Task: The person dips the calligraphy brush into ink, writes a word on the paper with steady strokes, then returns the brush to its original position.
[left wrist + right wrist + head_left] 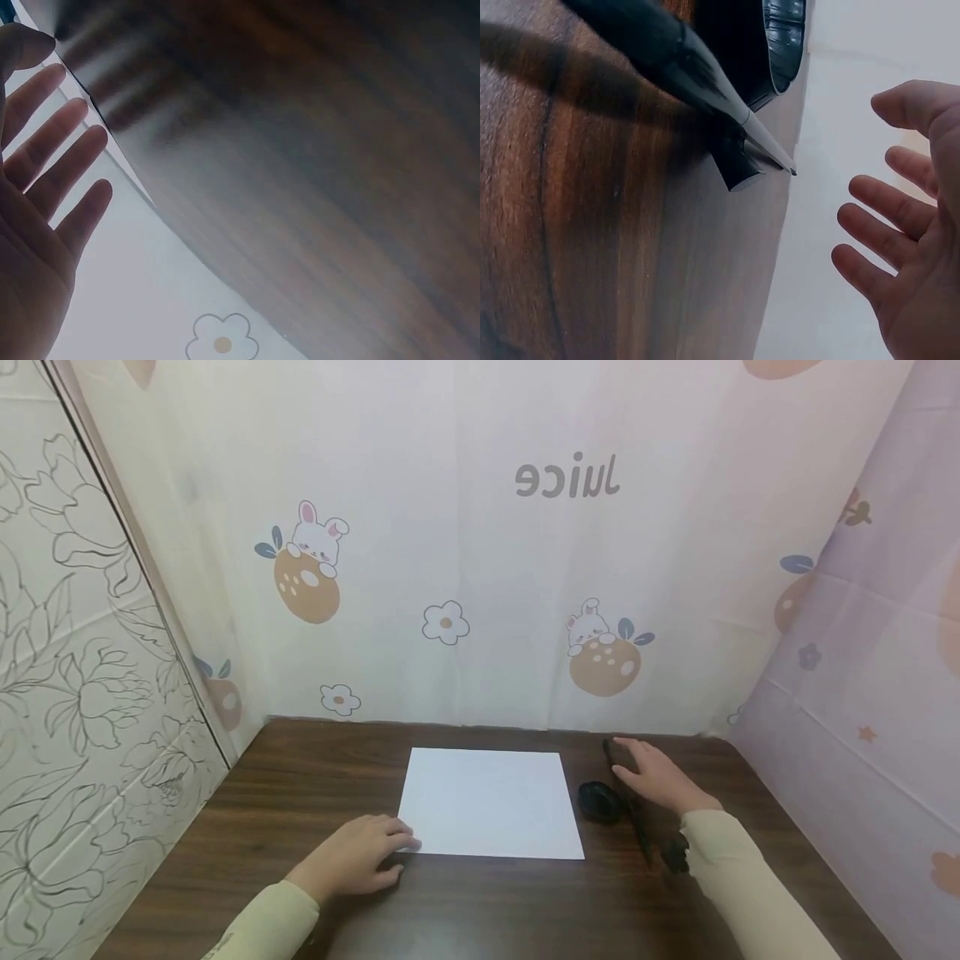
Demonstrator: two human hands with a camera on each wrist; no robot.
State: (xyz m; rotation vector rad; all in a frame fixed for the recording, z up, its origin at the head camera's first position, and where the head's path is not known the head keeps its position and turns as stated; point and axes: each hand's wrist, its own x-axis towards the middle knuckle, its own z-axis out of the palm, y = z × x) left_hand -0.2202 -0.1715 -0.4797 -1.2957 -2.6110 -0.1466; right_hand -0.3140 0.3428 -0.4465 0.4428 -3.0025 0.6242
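Note:
A blank white sheet of paper [491, 804] lies on the brown table. My left hand [360, 853] is at its lower left corner, fingertips overlapping the edge; in the left wrist view the fingers [56, 176] are spread and hold nothing. On the right, my right hand [660, 777] reaches over a long, slim black pen-like stick [637, 827]. The right wrist view shows its tapering pale end with a dark tip [793, 172], apart from the loosely extended fingers [881, 232]. A round black dish [598, 802] stands between paper and stick.
A small black block-like piece [739, 169] shows under the stick. Behind the table [315, 777] hangs a pale printed curtain [480, 527], with more cloth at both sides. A dark band [675, 853] is on the right wrist.

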